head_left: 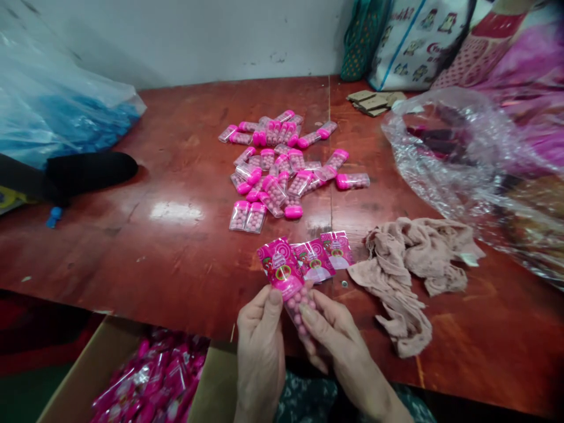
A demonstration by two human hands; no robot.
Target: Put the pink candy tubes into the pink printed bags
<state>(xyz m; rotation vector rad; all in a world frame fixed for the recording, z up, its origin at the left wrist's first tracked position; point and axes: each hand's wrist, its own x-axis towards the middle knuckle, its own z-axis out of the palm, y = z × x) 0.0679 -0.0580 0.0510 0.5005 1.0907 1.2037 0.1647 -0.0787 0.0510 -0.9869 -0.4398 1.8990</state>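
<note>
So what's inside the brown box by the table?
The cardboard box holds lots of shiny pink packets, piled loosely. What lies under the top ones, and the box bottom, is covered. The table edge hides its far side.

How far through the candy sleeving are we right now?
Done: two sleeved packs lie on the table, and more fill the cardboard box. In hand: the left hand and right hand hold a candy tube partly inside a pink sleeve. Left: the pile of bare tubes is still large.
</note>
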